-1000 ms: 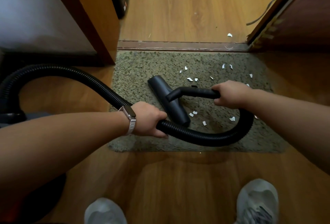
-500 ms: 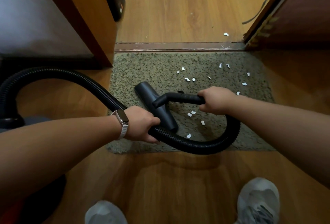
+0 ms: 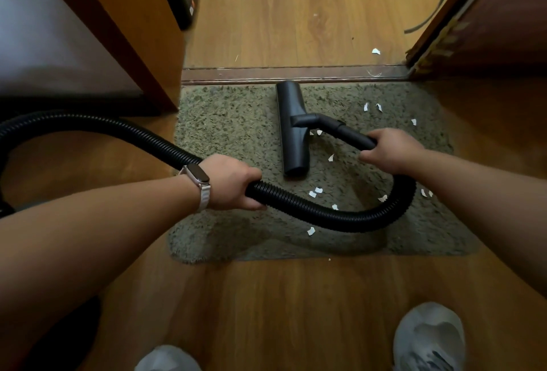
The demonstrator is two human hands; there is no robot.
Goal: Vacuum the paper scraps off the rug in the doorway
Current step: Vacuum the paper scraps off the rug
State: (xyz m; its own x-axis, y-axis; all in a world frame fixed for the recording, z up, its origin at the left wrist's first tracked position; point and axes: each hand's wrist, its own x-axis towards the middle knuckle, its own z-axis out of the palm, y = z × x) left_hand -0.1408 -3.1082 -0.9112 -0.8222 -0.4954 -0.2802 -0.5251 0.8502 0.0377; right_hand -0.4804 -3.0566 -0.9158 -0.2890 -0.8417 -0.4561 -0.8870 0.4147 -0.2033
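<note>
Both hands were clamped on the vacuum gear. My left hand, with a watch on its wrist, was wrapped around the ribbed black hose at about 9 o'clock of the rug's centre. My right hand was closed round the rigid handle tube at about 3 o'clock. Between the two hands the hose sagged in a loop toward 6 o'clock, lying over the rug; from the left hand it ran off toward 9 o'clock and curved out of view.

I saw the floor nozzle resting flat on the rug, its long axis running from 12 to 6 o'clock, its far end just short of the doorway threshold strip. Paper scraps were scattered over the right half of the rug: two just beside the nozzle neck, a few near the right edge at 2 o'clock, several inside and under the hose loop, one at 6 o'clock near the rug's front edge. One more scrap lay beyond the threshold on the wooden floor. The rug's left half looked clean of scraps.

My two grey shoes stood on the floor at 6 o'clock, off the rug.
</note>
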